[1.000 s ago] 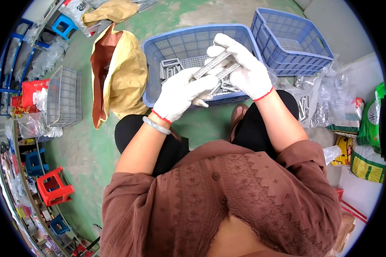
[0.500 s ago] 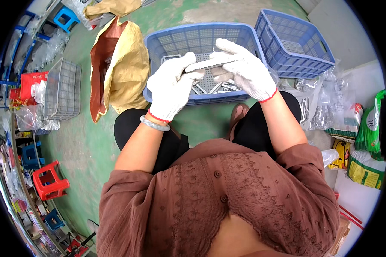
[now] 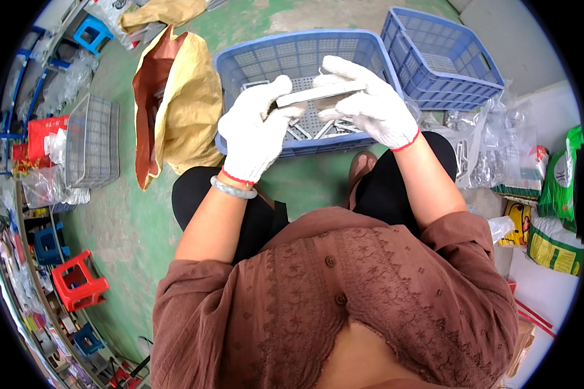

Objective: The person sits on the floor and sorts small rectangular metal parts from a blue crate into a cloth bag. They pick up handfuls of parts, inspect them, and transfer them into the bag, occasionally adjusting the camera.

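Observation:
Both my hands wear white knit gloves with red cuffs and are raised over a blue plastic basket (image 3: 318,146). A flat, light-grey metal bar (image 3: 320,93) spans the gap between them, slightly higher at its right end. My left hand (image 3: 254,129) is closed on the bar's left end, thumb above and fingers below. At the other end, my right hand (image 3: 379,107) grips it between thumb and fingers. Below, several slim grey metal pieces (image 3: 323,130) lie loose on the basket's perforated bottom; my hands partly hide them.
Left of the basket stands an open yellow woven sack (image 3: 194,104). A second blue crate (image 3: 444,87) adjoins at the right, with clear plastic bags (image 3: 493,152) in front. Farther left are a grey crate (image 3: 92,142), a red stool (image 3: 80,283) and crowded shelves.
The bar has tilted slightly in my fingers, showing its flat side differently. Both hands keep their hold. The whole view has shifted a little.

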Demonstrator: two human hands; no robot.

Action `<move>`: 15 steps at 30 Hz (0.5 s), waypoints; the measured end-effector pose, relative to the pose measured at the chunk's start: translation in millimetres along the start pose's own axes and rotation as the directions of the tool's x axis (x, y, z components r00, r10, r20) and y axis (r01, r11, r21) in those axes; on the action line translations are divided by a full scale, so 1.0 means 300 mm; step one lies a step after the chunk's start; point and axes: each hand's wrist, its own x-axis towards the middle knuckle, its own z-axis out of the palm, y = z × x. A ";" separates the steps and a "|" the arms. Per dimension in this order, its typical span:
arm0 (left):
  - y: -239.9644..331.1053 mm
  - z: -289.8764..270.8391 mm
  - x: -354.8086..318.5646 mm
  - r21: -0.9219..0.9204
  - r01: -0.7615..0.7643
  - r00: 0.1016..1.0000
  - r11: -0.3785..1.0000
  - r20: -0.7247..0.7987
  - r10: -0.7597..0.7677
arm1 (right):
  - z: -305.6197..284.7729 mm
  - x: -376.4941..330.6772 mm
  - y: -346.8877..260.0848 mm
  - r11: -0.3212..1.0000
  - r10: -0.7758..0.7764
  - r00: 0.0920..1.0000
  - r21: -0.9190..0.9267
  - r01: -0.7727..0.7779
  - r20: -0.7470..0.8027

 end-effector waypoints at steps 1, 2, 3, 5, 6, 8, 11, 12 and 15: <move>0.000 0.001 -0.002 -0.041 0.003 1.000 0.999 -0.004 -0.004 | -0.007 0.005 0.002 0.999 0.025 1.000 0.033 -0.024 -0.003; 0.000 0.004 -0.004 -0.082 0.006 1.000 0.997 -0.009 -0.007 | -0.019 0.014 0.004 0.997 0.049 0.999 0.066 -0.049 -0.005; 0.000 0.003 -0.004 -0.123 0.008 1.000 0.992 -0.014 -0.010 | -0.024 0.020 0.006 0.992 0.075 0.997 0.098 -0.074 -0.004; -0.013 -0.005 -0.006 -0.075 0.013 1.000 0.997 -0.012 -0.014 | -0.018 0.016 0.009 0.993 0.059 0.998 0.102 -0.058 -0.009; -0.021 -0.007 -0.008 -0.055 0.016 1.000 0.998 -0.010 -0.017 | -0.016 0.013 0.011 0.993 0.051 0.999 0.103 -0.050 -0.015; -0.032 -0.009 -0.013 -0.146 0.014 1.000 0.989 -0.017 -0.016 | -0.013 0.017 0.014 0.995 0.049 0.999 0.089 -0.048 -0.002; -0.025 -0.022 -0.019 -0.186 0.043 0.999 0.982 0.002 -0.043 | -0.007 0.020 0.014 0.996 0.054 0.998 0.073 -0.054 -0.008; -0.019 -0.026 -0.020 -0.183 0.058 0.998 0.981 0.013 -0.057 | -0.004 0.021 0.013 0.996 0.058 0.998 0.069 -0.057 -0.014; 0.001 -0.025 -0.019 -0.112 0.070 0.997 0.991 -0.001 -0.071 | 0.021 0.007 -0.004 1.000 0.012 1.000 0.025 -0.012 -0.014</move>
